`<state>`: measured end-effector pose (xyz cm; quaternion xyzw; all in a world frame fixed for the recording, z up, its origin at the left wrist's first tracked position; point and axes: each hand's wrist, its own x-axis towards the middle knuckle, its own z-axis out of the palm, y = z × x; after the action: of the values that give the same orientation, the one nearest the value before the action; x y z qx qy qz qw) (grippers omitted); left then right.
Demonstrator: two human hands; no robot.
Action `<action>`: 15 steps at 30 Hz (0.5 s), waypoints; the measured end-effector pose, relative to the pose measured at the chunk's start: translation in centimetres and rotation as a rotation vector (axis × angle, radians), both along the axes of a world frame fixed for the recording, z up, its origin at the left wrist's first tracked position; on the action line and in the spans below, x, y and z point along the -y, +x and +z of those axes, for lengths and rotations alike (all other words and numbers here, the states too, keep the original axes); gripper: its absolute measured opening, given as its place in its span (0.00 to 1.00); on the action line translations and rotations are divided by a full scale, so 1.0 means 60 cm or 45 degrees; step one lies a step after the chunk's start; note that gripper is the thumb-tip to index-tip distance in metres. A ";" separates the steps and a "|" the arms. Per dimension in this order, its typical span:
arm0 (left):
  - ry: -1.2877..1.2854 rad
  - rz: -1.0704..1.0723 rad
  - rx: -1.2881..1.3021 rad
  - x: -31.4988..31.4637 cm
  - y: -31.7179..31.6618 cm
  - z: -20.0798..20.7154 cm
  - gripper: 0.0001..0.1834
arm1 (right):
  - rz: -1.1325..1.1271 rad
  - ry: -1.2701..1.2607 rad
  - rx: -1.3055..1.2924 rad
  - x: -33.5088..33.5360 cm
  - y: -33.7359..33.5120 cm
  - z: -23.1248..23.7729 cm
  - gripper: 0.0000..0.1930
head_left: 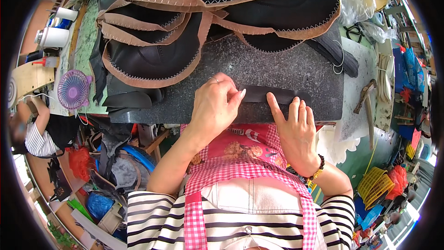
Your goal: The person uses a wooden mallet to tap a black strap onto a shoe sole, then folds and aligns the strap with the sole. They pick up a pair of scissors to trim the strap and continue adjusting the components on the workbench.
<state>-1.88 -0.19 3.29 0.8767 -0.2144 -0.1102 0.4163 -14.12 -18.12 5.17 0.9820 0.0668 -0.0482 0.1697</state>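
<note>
A black strip, apparently leather (257, 94), lies along the near edge of the dark speckled stone slab (222, 62). My left hand (215, 104) pinches the strip's left end between thumb and fingers. Stretched out and slightly spread, the fingers of my right hand (296, 132) press down on the strip's right part, covering some of it. Beyond my hands, several black leather shoe uppers (157, 58) with brown zigzag-stitched borders are heaped on the slab's far side. Some dark curved pieces (129, 100) rest at its left near corner.
To the left stand a purple fan (74, 89) and white thread spools (52, 37). At the right, a bundle of dark strips (334, 54) is tied with cord, and a hammer (368, 106) lies on a pale sheet. A yellow basket (374, 186) is lower right. Another person (39, 129) sits at left.
</note>
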 end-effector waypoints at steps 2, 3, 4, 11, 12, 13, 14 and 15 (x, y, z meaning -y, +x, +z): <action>0.008 0.021 0.044 0.004 -0.001 -0.001 0.11 | 0.012 -0.007 0.008 0.001 0.000 -0.001 0.38; 0.030 0.028 0.069 0.006 -0.002 -0.002 0.11 | 0.018 -0.011 0.012 0.002 0.000 -0.002 0.38; 0.050 0.035 0.093 0.010 -0.003 -0.003 0.11 | 0.025 -0.024 0.020 0.003 0.000 -0.004 0.38; 0.188 0.024 0.308 0.008 0.004 -0.004 0.08 | 0.155 -0.168 -0.151 0.001 0.036 0.018 0.45; 0.135 0.061 0.309 0.002 0.002 -0.006 0.08 | 0.154 -0.127 -0.215 0.001 0.042 0.023 0.46; 0.079 0.091 0.311 -0.005 0.002 -0.008 0.10 | 0.145 -0.088 -0.279 0.002 0.049 0.028 0.46; 0.022 0.121 0.313 -0.013 0.001 -0.010 0.11 | 0.177 -0.123 -0.303 0.001 0.056 0.033 0.47; 0.065 0.156 0.339 -0.030 -0.005 -0.011 0.15 | 0.210 -0.159 -0.328 -0.001 0.065 0.038 0.47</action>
<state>-2.18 1.58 2.62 0.9053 -0.2109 0.0272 0.3677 -10.21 -18.06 7.43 0.9465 0.1651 -0.1638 0.2236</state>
